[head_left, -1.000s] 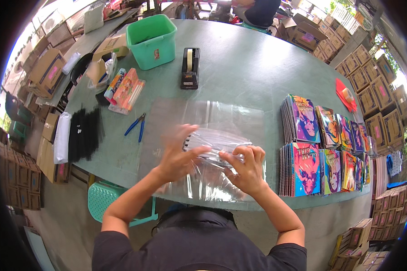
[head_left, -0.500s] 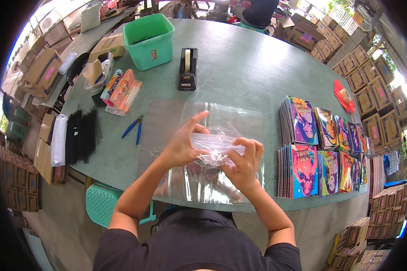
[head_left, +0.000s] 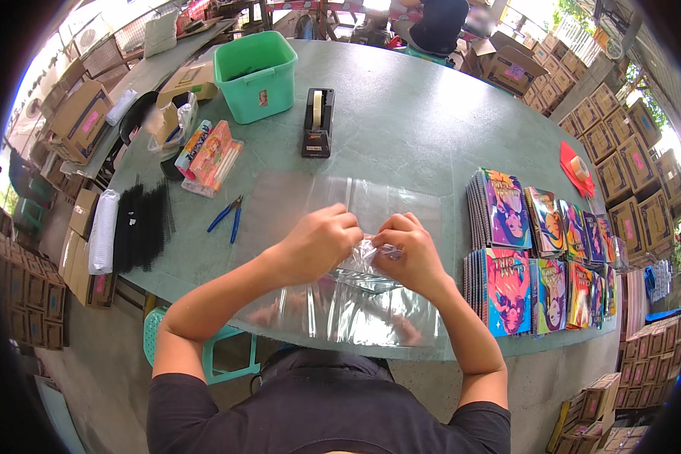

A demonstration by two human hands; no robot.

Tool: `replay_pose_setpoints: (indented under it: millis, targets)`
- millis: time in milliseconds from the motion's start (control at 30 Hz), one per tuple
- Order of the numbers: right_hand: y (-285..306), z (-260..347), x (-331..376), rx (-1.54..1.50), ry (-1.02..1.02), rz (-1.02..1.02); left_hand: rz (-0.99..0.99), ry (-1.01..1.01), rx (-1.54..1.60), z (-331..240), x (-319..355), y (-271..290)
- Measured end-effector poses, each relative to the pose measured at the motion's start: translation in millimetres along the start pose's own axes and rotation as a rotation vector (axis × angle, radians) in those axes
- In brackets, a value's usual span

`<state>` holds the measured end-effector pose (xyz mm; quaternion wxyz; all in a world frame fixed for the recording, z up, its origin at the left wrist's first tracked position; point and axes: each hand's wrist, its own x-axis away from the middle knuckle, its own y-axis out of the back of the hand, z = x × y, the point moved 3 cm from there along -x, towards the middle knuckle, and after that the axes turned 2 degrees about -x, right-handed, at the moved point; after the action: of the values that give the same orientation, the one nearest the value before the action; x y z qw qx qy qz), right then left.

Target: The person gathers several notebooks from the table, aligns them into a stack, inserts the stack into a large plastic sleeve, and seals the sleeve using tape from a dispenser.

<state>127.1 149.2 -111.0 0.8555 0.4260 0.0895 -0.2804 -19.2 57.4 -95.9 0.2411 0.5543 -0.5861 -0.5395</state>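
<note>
table: big round grey-green table (head_left: 431, 129) fills the middle of the frame; all work sits on it.
plastic stack: flat stack of large clear plastic sleeves (head_left: 340, 303) at lower centre, hanging a bit over the near table edge. Looks like plenty of sleeves unused.
booklets: two rows of bright-coloured comic-style booklets (head_left: 541, 250) at centre right, just beside the plastic stack. Cannot tell whether any are already sleeved.
bin: green plastic bin (head_left: 256, 74) at upper left, contents not readable.
tape: black desktop tape dispenser (head_left: 318, 123) at upper centre, well apart from the hands, untouched.
ties: bundle of black strips (head_left: 140, 227) at centre left, next to a white roll.
pliers: blue-handled pliers (head_left: 227, 216) left of the plastic stack, lying idle.
work piece: one crumpled clear plastic bag (head_left: 367, 265), centre frame, lifted off the plastic stack between both hands.
left hand: left hand (head_left: 321, 238) curled, fingertips pinching the bag's top edge.
right hand: right hand (head_left: 408, 253) curled, pinching the same edge, knuckles nearly touching the left hand.
progress: judged early in one cycle. Bag picked out and being worked open at its mouth; nothing visible inside it; filling and closing not yet done.
</note>
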Motion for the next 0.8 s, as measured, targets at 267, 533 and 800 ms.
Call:
replay_pose_setpoints:
  millis: [267, 533, 800]
  targets:
    - [-10, 54, 26, 0.706, 0.240, 0.114, -0.118, -0.012, -0.100, -38, 23, -11]
    - [7, 48, 19, 0.175, -0.004, 0.086, -0.516, -0.254, -0.210, -47, 50, -50]
    - [-12, 18, 26, 0.384, 0.070, 0.354, -0.357, -0.110, 0.181, -28, 33, -16]
